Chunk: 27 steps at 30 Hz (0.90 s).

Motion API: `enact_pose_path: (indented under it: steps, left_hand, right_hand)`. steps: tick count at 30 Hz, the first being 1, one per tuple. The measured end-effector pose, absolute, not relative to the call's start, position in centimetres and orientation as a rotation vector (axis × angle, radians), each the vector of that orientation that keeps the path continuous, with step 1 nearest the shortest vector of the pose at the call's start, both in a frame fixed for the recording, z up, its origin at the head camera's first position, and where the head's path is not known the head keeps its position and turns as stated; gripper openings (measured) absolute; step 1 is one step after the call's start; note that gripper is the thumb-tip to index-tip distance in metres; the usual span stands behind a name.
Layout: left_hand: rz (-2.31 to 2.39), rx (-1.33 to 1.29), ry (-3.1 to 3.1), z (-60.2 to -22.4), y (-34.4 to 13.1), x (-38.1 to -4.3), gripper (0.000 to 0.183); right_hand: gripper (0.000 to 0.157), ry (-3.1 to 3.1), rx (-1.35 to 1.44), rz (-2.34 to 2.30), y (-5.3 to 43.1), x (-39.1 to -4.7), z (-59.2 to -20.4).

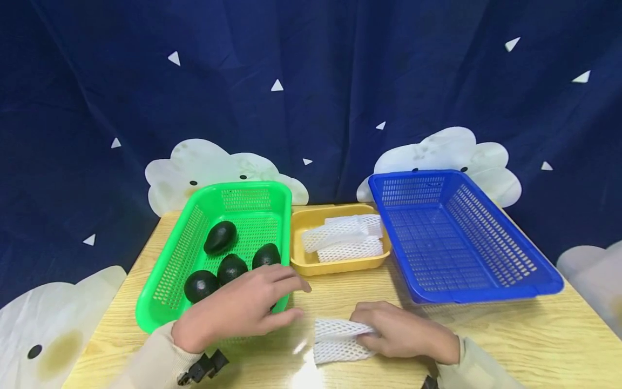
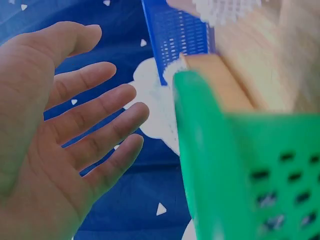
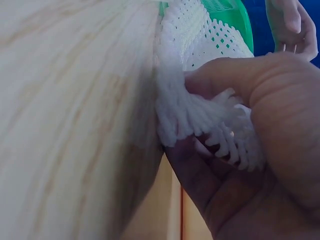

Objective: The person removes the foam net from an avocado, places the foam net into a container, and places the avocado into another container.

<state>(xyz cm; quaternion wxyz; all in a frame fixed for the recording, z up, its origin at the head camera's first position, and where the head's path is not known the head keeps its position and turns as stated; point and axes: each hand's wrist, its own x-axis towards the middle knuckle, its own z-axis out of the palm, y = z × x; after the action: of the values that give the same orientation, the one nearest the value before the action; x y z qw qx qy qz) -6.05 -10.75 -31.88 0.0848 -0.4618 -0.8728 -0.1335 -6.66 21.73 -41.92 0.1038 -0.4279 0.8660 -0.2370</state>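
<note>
My right hand [image 1: 400, 329] pinches one end of a white foam net sleeve [image 1: 337, 340] at the front of the table. In the right wrist view, thumb and fingers bunch the sleeve's mesh [image 3: 175, 110], and its far end spreads toward the left. Over the front right side of a green basket [image 1: 255, 224] hovers my left hand [image 1: 245, 302], fingers extended and apart, holding nothing. Several dark avocados [image 1: 221, 237] lie in that basket, some partly hidden by this hand. The left wrist view shows the empty palm [image 2: 65, 145] beside the basket's green rim [image 2: 192, 125].
A small yellow basket [image 1: 340, 267] with more white foam sleeves [image 1: 347, 237] stands between the green one and a large blue basket [image 1: 423, 237] on the right. The wooden table [image 1: 491, 335] ends at a dark blue curtain [image 1: 320, 108] behind.
</note>
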Motion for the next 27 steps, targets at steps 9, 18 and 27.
enact_pose_path:
  steps: [9, 18, 27]
  left_hand:
    - [-0.343, -1.37, -2.539, -34.1, -9.3, -5.4, 0.029]
    - [-0.415, -1.405, -2.474, -35.9, -8.4, -4.9, 0.027]
    - [-0.471, -1.437, -2.466, -36.9, -7.4, -4.6, 0.024]
  right_hand:
    - [0.012, 2.549, -1.239, -0.715, 21.7, -6.7, -41.9]
    - [0.012, 2.545, -1.246, -0.722, 21.7, -6.7, -42.0]
    - [0.012, 2.544, -1.312, -0.705, 21.7, -6.7, -41.8]
